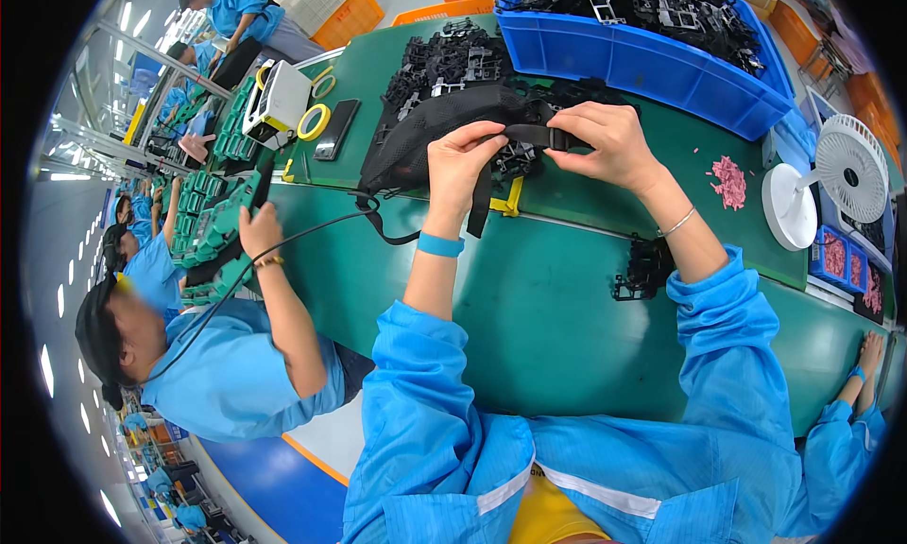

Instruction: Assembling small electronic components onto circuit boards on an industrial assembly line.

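A black mesh bag [416,147] lies on the green table, in front of a heap of black plastic parts [452,57]. Its black strap [525,134] is stretched level between my two hands. My left hand [460,161] pinches one end between thumb and fingers. At the other end, my right hand [607,147] grips the strap by what looks like a dark buckle, partly covered by my fingers. Loose strap ends hang below my left hand. A thin black cable [312,230] runs from the bag toward the co-worker on the left.
Behind stands a blue bin [642,69] full of black parts. Small pink pieces [729,183] and a white fan [789,207] are at right. A black part cluster [644,268] sits nearer me. A phone [336,130] and yellow tape roll [314,122] lie left, beside a co-worker [236,355].
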The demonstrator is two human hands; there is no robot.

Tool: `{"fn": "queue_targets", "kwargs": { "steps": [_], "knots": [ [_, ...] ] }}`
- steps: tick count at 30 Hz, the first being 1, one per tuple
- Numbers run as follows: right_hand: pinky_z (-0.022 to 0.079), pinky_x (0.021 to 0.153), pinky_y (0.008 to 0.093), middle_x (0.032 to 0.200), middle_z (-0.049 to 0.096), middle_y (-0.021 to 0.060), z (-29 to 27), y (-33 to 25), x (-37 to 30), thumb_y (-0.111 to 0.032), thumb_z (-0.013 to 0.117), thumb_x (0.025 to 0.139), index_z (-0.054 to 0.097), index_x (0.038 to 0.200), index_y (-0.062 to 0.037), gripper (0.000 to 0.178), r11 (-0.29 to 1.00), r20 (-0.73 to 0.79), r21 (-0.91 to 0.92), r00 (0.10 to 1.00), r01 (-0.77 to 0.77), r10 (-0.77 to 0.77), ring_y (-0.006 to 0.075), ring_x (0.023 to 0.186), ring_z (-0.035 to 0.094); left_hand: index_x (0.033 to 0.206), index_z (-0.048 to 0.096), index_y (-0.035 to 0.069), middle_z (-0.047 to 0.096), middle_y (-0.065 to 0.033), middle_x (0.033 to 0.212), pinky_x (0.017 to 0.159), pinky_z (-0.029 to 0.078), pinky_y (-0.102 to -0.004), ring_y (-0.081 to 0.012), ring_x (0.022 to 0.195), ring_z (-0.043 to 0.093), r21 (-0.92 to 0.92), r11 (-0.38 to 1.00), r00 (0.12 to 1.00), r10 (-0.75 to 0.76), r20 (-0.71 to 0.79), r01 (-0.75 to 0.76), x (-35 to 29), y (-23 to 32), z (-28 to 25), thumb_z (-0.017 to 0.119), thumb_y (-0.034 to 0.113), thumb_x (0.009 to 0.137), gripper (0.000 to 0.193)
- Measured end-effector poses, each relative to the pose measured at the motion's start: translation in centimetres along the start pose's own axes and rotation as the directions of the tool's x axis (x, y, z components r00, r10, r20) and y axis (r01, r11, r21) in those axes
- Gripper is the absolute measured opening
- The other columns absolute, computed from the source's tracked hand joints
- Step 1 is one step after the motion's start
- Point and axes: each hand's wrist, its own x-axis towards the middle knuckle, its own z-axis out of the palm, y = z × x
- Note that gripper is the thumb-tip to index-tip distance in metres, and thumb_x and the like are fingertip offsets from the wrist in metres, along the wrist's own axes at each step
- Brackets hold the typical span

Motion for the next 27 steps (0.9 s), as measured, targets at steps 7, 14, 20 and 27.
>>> {"fn": "queue_targets", "kwargs": {
  "steps": [7, 14, 20, 27],
  "knots": [
    [0.054, 0.059, 0.0303, 0.084, 0.069, 0.0048, -0.4, -0.1, 0.4, -0.019, 0.080, 0.065, 0.067, 0.089, -0.0091, 0.029, 1.000, 0.027, 0.009, 0.999, -0.019, 0.019, 0.0220, 0.069, 0.067, 0.108, 0.066, -0.004, 0.067, -0.0063, 0.099, 0.076, 0.052, -0.0222, -0.0094, 0.085, 0.062, 0.129, 0.992, 0.981, -0.025, 0.191, 0.000, 0.0, 1.1, -0.8, 0.070, -0.008, 0.077, 0.031],
    [0.051, 0.061, 0.0256, 0.082, 0.067, 0.0049, -0.3, -1.3, 0.4, -0.015, 0.080, 0.071, 0.067, 0.101, -0.0038, 0.035, 0.881, 0.155, 0.302, 0.930, -0.365, 0.332, 0.0149, 0.069, 0.065, 0.114, 0.062, 0.002, 0.063, -0.0064, 0.100, 0.078, 0.051, -0.0275, -0.0155, 0.089, 0.062, 0.348, 0.900, 0.918, 0.122, 0.378, -0.262, 0.6, 0.5, 2.6, 0.080, 0.005, 0.070, 0.048],
    [0.050, 0.077, 0.0230, 0.092, 0.066, 0.0013, -1.8, -1.3, -0.2, -0.001, 0.074, 0.078, 0.055, 0.120, -0.0010, 0.046, 0.338, 0.494, 0.679, 0.747, -0.651, 0.446, 0.0080, 0.084, 0.062, 0.093, 0.060, 0.001, 0.064, -0.0029, 0.088, 0.075, 0.051, -0.0252, -0.0107, 0.082, 0.061, 0.542, 0.758, 0.917, 0.188, 0.352, -0.363, 0.1, 1.3, 1.8, 0.075, -0.003, 0.071, 0.027],
    [0.052, 0.083, 0.0243, 0.094, 0.066, 0.0044, -2.4, -1.4, -1.5, 0.004, 0.071, 0.078, 0.060, 0.108, -0.0014, 0.033, 0.179, 0.605, 0.622, 0.613, -0.762, 0.507, 0.0077, 0.088, 0.063, 0.099, 0.065, 0.002, 0.065, -0.0052, 0.092, 0.074, 0.051, -0.0276, -0.0148, 0.081, 0.063, 0.519, 0.761, 0.885, 0.153, 0.440, -0.390, -0.5, 3.5, 3.2, 0.083, 0.004, 0.065, 0.038]
  ]
}}
